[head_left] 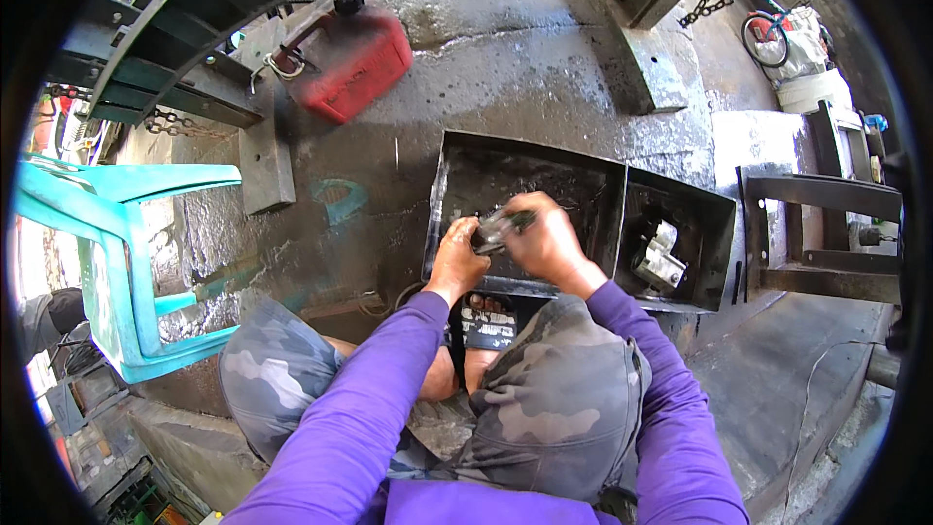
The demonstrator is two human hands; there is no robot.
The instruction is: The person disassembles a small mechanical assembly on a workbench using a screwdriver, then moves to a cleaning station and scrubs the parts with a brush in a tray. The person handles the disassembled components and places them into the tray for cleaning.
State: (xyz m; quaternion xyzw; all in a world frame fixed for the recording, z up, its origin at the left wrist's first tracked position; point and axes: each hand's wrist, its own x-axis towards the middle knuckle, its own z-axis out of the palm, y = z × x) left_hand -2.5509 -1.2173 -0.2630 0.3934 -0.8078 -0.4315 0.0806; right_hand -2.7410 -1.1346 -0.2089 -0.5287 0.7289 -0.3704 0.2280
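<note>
Over the dark metal tray (525, 163), my left hand (459, 261) is closed on a small silvery metal part (493, 231), gripping it between thumb and fingers. My right hand (552, 241) is right against that part, its fingers curled and slightly smeared by motion. Something dark shows under the right fingers, too blurred to name. The tray has a wet, greasy-looking bottom and a divider on its right side. In the smaller right compartment lies a silver cast metal part (662, 261), tilted against the dark bottom.
A red fuel can (355, 68) stands beyond the tray, to the left. A turquoise plastic chair (136, 233) is at far left. Dark steel frames (821, 282) stand on the right, and a steel base plate (641, 58) lies at the back. My sandaled foot (489, 323) is just before the tray.
</note>
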